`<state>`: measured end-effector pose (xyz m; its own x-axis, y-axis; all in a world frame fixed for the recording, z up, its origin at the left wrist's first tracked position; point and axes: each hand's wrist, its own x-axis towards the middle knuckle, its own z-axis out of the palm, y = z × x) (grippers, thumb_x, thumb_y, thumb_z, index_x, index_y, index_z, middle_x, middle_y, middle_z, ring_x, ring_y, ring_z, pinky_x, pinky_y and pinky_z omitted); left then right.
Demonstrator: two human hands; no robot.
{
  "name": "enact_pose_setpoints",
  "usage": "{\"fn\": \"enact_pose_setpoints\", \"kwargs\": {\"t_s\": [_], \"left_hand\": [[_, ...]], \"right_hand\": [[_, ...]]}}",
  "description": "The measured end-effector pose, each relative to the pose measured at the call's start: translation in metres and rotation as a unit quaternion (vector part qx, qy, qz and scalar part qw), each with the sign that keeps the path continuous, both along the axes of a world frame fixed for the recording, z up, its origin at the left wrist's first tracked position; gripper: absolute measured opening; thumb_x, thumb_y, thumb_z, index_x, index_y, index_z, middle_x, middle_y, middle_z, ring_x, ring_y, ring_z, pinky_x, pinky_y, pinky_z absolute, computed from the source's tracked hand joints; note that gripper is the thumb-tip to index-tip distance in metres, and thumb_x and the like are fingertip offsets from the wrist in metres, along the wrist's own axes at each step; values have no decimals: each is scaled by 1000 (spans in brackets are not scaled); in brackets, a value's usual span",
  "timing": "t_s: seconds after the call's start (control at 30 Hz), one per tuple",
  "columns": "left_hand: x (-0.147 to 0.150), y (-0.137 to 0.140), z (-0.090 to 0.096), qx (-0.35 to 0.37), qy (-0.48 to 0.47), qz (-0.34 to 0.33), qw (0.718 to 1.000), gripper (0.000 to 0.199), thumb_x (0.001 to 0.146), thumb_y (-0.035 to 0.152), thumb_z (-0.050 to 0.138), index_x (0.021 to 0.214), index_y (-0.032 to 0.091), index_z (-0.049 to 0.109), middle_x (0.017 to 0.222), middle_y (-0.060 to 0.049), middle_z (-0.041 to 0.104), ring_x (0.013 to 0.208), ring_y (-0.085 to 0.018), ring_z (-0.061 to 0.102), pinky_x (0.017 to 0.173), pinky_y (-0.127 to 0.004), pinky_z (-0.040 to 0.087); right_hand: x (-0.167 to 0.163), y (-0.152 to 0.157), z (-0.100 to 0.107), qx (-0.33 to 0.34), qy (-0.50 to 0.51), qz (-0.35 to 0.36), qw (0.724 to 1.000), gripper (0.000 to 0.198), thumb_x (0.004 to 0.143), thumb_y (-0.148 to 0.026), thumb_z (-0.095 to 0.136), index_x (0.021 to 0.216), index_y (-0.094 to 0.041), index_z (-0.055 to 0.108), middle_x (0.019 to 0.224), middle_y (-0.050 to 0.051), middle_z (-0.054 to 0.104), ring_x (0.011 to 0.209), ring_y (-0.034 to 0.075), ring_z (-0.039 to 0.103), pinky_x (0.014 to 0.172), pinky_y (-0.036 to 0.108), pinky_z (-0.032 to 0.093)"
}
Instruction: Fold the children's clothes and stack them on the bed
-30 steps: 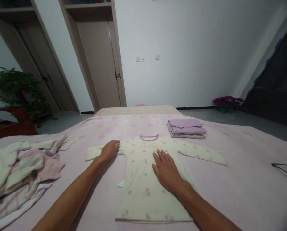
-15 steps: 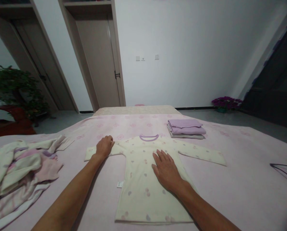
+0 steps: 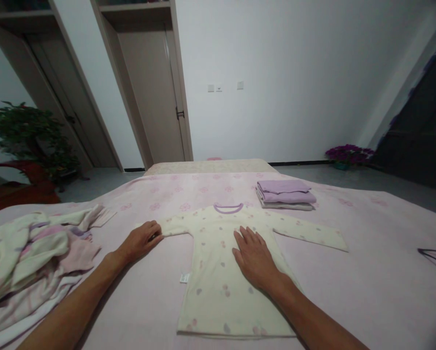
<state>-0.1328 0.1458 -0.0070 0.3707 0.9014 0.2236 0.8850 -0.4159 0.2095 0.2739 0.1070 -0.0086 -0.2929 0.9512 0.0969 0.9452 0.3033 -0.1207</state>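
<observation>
Nearest the person, the hem (image 3: 236, 334) of the pale printed shirt (image 3: 218, 272) is lying almost straight on the pink sheet (image 3: 141, 306), while a white label (image 3: 184, 278) is sticking out at the side; tucking it under would probably neaten that edge. The right hand (image 3: 255, 257) is resting flat on the shirt's front, fingers slightly spread; a light, steady press there seems best, anchoring the body without dragging it. The left hand (image 3: 143, 238), fingers curled, is covering the end of one sleeve (image 3: 176, 226); I cannot tell whether it is pinching cloth. Smoothing outward along the sleeve's own line should suit, since tugging hard could skew the purple collar (image 3: 228, 210). Farther off, a folded stack (image 3: 285, 194) is sitting on the sheet.
</observation>
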Motion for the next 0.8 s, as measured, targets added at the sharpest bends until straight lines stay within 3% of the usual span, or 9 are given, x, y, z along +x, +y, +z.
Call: {"fn": "enact_pose_setpoints", "kwargs": {"t_s": [0.17, 0.33, 0.4, 0.47, 0.6, 0.7, 0.8], "left_hand": [[-14, 3, 3, -39, 43, 26, 998, 38, 97, 51, 38, 81, 23, 60, 83, -3, 62, 75, -20, 57, 71, -29, 41], [11, 18, 11, -43, 89, 132, 986, 42, 96, 49, 37, 77, 23, 64, 81, -6, 67, 78, -24, 63, 70, -31, 42], [31, 21, 12, -19, 60, 104, 993, 42, 98, 47, 34, 88, 24, 67, 91, -7, 70, 86, -23, 64, 76, -31, 46], [51, 22, 7, -6, 15, 33, 999, 45, 100, 48, 32, 105, 24, 69, 110, -8, 71, 102, -23, 64, 90, -32, 47], [71, 20, -10, -20, 10, -51, 998, 54, 101, 52, 34, 145, 25, 50, 153, -8, 46, 142, -25, 41, 118, -41, 27], [59, 17, -20, -35, 59, -28, 997, 60, 101, 54, 33, 154, 27, 36, 162, -8, 29, 150, -26, 26, 121, -47, 18], [30, 14, -28, -28, 94, 48, 994, 61, 101, 54, 32, 156, 26, 33, 163, -10, 25, 151, -30, 22, 119, -52, 21]], "right_hand": [[1, 1, -4, 7, 2, 5, 1000, 56, 100, -37, 36, 150, -14, 42, 160, 14, 31, 150, 30, 22, 121, 48, 12], [1, 2, -6, 12, 2, 3, 1000, 55, 100, -36, 36, 151, -14, 42, 160, 14, 31, 150, 29, 22, 121, 48, 12], [1, 1, -5, 8, 1, 0, 1000, 56, 100, -36, 37, 151, -15, 42, 160, 14, 32, 150, 30, 22, 121, 48, 12], [1, 1, -4, 5, 1, -2, 1000, 56, 100, -36, 37, 151, -15, 42, 160, 13, 32, 150, 30, 22, 121, 47, 13], [1, 1, -2, 3, 3, 1, 1000, 56, 99, -37, 36, 151, -15, 42, 161, 13, 31, 150, 30, 22, 121, 47, 14], [2, 2, -3, 0, 3, 2, 1000, 56, 99, -37, 37, 151, -15, 42, 161, 13, 31, 150, 30, 22, 121, 47, 15], [3, 3, -5, 5, 4, 4, 1000, 56, 100, -38, 36, 151, -15, 42, 161, 13, 31, 150, 30, 22, 121, 47, 14]]}}
